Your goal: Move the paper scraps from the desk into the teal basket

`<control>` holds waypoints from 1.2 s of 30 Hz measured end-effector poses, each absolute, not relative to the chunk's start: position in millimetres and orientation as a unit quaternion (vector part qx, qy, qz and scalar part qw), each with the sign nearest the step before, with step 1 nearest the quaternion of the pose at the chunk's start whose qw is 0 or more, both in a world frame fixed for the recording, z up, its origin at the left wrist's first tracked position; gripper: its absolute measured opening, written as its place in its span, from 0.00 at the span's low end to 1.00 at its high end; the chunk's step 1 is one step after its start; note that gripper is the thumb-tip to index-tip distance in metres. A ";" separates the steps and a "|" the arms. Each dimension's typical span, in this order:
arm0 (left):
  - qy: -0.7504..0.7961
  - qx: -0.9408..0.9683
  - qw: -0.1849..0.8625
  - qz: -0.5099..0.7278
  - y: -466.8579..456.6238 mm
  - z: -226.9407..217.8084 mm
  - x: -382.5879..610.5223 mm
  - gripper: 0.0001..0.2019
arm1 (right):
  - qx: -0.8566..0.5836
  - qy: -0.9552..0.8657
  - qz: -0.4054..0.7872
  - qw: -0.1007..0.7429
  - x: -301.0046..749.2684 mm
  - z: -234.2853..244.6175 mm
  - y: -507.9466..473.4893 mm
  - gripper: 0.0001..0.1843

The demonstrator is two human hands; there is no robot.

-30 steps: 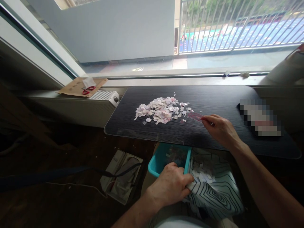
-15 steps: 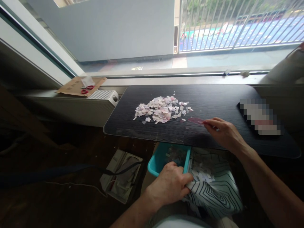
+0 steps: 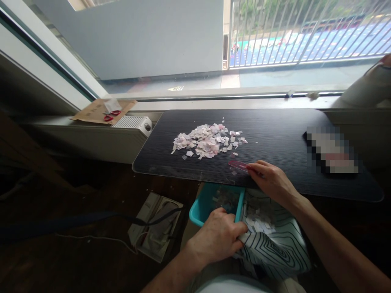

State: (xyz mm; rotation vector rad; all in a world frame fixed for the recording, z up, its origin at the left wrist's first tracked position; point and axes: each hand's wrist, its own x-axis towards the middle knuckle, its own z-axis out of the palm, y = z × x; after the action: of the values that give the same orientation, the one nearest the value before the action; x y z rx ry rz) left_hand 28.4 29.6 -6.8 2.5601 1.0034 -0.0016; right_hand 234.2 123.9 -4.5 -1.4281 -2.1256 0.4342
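Far left, on the sill: one pair of red scissors (image 3: 111, 116) on a sheet of cardboard (image 3: 97, 112).

Tabletop (image 3: 275, 126), left of centre: one pile of paper scraps (image 3: 206, 140), with a few strays at its 3 and 5 o'clock edges.

Below the near edge: one teal bin (image 3: 201, 211) with some scraps inside. Left hand (image 3: 218, 238) is closed, its fingers curled on the edge of one striped cloth (image 3: 281, 252), right beside the bin's right rim. More scraps lie on the cloth.

One pink card (image 3: 237, 164) lies flat on the tabletop near its front edge, long axis about 9 to 3. Right hand (image 3: 270, 181) pinches its 3 o'clock end.

Key relation: the pile lies at 11 o'clock from the card, apart from it; the bin lies at 7 o'clock, under the edge. The right hand is nearer the pile, the left nearer the bin.

Far right: one blurred object, unidentifiable.
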 end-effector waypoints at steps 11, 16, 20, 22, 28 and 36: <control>0.360 0.913 0.193 0.002 28.8 -5.9 27.1 0.04 | -0.597 -0.758 0.071 0.253 242.5 -6.3 148.4 0.13; 0.358 0.914 0.192 0.000 29.1 -5.3 26.9 0.05 | -0.559 -0.784 0.094 0.252 238.2 -4.2 147.2 0.13; 0.355 0.916 0.189 -0.003 30.0 -5.7 27.9 0.05 | -0.520 -0.809 0.141 0.236 234.4 3.4 140.7 0.14; 0.352 0.917 0.188 -0.005 30.5 -5.7 28.7 0.05 | -0.525 -0.801 0.141 0.251 232.6 3.9 141.3 0.14; 0.352 0.917 0.188 -0.014 31.8 -3.7 30.1 0.05 | -0.509 -0.806 0.154 0.259 222.8 -4.2 144.0 0.14; 0.363 0.913 0.186 -0.017 32.6 -1.6 29.3 0.05 | -0.502 -0.805 0.170 0.266 233.2 -1.3 115.8 0.14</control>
State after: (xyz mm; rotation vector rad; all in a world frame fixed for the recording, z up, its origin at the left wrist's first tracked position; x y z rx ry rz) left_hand 29.3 32.6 -1.6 2.5699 1.0232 -0.0467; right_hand 233.2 115.8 -1.3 -1.3556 -2.1743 0.4601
